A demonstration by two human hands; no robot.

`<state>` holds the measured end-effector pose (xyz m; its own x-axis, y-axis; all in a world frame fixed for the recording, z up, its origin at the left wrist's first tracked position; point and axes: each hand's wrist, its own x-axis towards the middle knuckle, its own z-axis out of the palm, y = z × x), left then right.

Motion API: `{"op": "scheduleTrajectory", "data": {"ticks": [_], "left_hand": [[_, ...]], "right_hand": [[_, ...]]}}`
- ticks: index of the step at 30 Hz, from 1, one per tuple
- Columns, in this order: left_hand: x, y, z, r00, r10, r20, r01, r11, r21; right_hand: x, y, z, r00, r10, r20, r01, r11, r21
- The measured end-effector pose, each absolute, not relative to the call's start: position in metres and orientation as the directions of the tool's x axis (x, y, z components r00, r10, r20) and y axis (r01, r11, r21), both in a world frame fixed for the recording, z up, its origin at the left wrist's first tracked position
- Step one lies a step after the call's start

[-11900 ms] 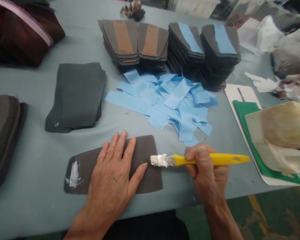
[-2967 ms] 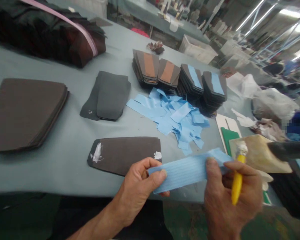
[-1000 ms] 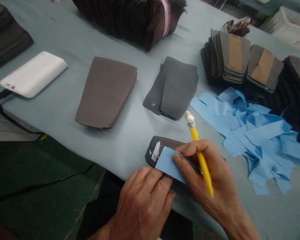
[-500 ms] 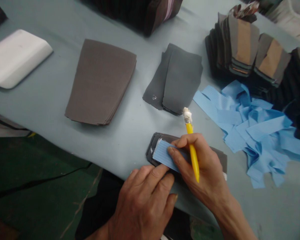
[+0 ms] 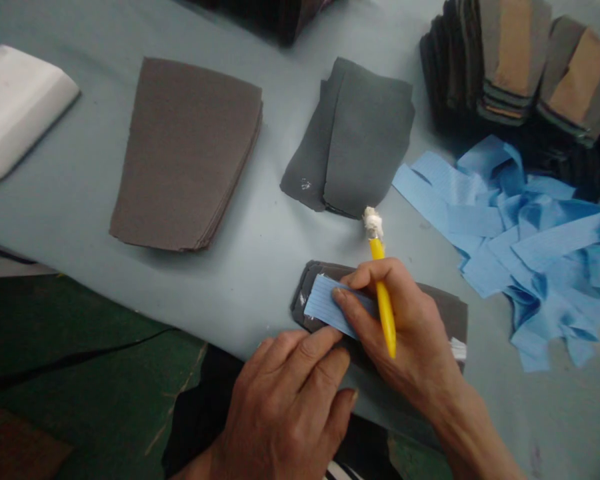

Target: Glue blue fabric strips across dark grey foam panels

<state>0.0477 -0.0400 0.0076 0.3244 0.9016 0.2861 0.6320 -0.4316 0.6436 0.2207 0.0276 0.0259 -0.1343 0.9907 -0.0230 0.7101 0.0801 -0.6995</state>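
A yellow-handled brush (image 5: 385,313) is held in my right hand (image 5: 410,333), its white-caked tip pointing away from me. That hand's thumb and fingertips also press on a light blue fabric strip (image 5: 325,300). The strip lies lengthwise over a small stack of dark grey pieces (image 5: 443,310) at the table's near edge, with white smears at the stack's left end. My left hand (image 5: 293,393) rests at the stack's near side, fingers extended and slightly bent, thumb apart. Its fingertips touch the near edge by the strip and hold nothing that I can see.
Flat brown pieces (image 5: 190,153) are stacked on the left of the table (image 5: 230,287), and grey pieces (image 5: 370,133) lie further right. Loose blue strips (image 5: 525,233) are heaped at right, before dark bundles (image 5: 515,60) with tan bands. A white block (image 5: 20,113) sits far left.
The view has shifted slightly, moving the far bundles up and outward. Both hands, the brush and the blue strip keep nearly the same places on the stack.
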Motion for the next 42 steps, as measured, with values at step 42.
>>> {"op": "scheduleTrajectory", "data": {"ticks": [42], "left_hand": [[0.039,0.008,0.002,0.266,0.904,0.333,0.73,-0.415,0.543]], "right_hand": [[0.223,0.031,0.024,-0.212,0.977,0.017,0.689,0.162,-0.707]]}}
